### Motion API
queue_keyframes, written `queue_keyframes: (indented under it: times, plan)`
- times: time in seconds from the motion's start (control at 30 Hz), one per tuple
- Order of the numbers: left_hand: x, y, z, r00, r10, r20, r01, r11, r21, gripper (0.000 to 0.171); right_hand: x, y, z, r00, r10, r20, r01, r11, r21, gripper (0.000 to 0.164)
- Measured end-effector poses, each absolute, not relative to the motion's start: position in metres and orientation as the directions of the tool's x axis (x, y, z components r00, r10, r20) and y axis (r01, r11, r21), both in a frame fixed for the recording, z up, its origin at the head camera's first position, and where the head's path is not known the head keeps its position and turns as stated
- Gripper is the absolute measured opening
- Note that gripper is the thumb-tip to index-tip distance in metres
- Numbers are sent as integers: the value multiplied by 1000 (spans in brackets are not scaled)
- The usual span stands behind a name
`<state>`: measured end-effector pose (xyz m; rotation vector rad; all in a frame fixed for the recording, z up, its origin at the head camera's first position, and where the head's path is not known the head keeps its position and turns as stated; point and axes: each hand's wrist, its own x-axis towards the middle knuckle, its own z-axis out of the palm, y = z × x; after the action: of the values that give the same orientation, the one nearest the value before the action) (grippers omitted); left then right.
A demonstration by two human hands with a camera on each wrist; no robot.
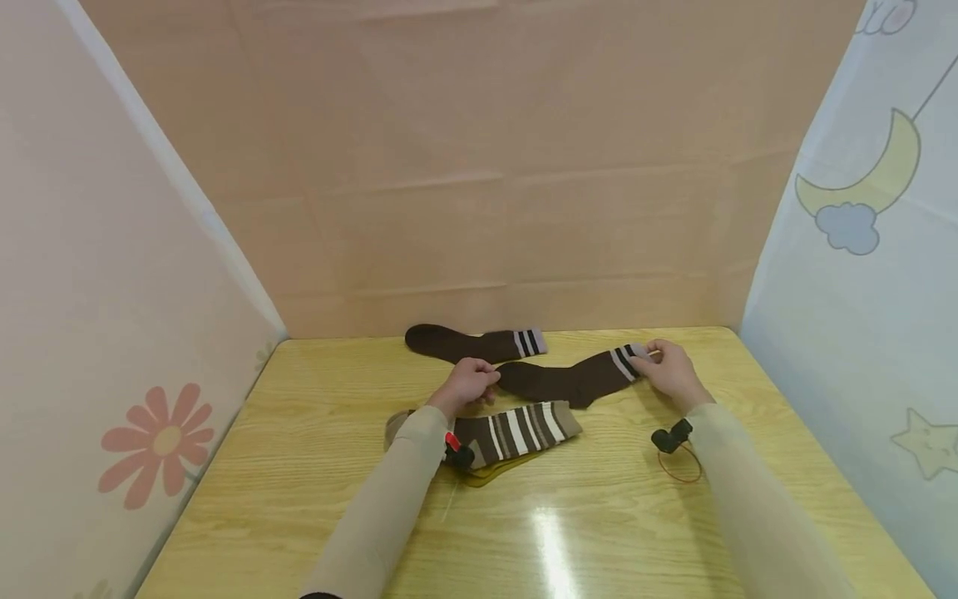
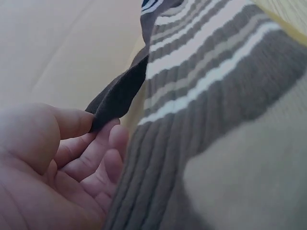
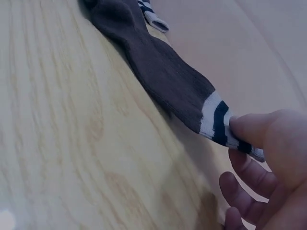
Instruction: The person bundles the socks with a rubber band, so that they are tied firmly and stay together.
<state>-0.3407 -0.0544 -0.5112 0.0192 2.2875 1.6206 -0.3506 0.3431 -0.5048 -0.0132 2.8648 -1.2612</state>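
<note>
A dark brown sock (image 1: 550, 383) with a striped cuff stretches between both hands. My left hand (image 1: 470, 384) pinches its toe end between thumb and fingers, as the left wrist view shows. At the cuff, my right hand (image 1: 671, 372) pinches the pale and black bands; in the right wrist view the thumb lies on top of the cuff. A matching brown sock (image 1: 479, 343) lies flat behind, near the back wall. Below the left hand lies a brown, white and tan striped sock (image 1: 524, 431), partly hidden by the left forearm.
Mustard-coloured fabric (image 1: 490, 472) peeks out under the striped sock. The wooden table (image 1: 599, 532) meets a peach cloth wall (image 1: 524, 208) at the back. Pale printed panels stand at the left (image 1: 150, 249) and right (image 1: 846, 333).
</note>
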Motion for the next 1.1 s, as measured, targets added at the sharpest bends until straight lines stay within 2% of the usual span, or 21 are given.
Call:
queue_keyframes:
  times: [0.27, 0.5, 1.1]
  plan:
    - [-337, -71, -500, -963, 175, -207, -131, 367, 921, 25, -348, 336, -497, -996, -82, 31, -77, 647, -759, 36]
    - [-331, -90, -490, -970, 170, -176, -116, 311, 943, 30, -348, 320, -486, -992, -108, 71, -123, 619, -775, 32]
    - [-315, -129, -469, -983, 122, -137, -98, 278, 956, 26, -345, 290, -469, -973, -177, 148, -226, 605, -763, 26]
